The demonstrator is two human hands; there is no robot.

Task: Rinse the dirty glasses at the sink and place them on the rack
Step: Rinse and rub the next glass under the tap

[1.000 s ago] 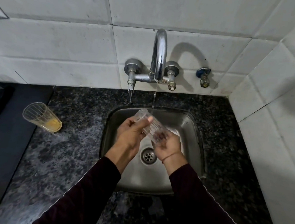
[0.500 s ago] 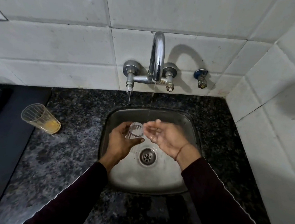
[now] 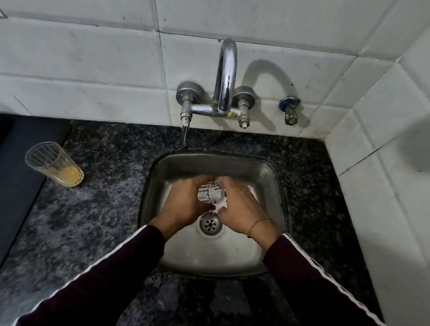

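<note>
Over the steel sink point(image 3: 271, 188) I hold a small ribbed clear glass point(image 3: 211, 194) between both hands, its mouth turned toward me. My left hand point(image 3: 183, 206) wraps it from the left and my right hand point(image 3: 241, 212) closes on it from the right. The chrome tap point(image 3: 226, 73) stands on the wall above. A second glass point(image 3: 54, 163) with yellow residue at its bottom stands on the dark granite counter point(image 3: 102, 205), left of the sink.
A dark mat point(image 3: 2, 197) covers the counter at far left. White tiled walls point(image 3: 387, 176) close in behind and to the right. The drain point(image 3: 210, 224) lies just under my hands. A small valve point(image 3: 290, 111) sticks out right of the tap.
My right hand, which had let go and hung open half a second ago, has closed on the glass again. The glass has turned so its mouth faces me.
</note>
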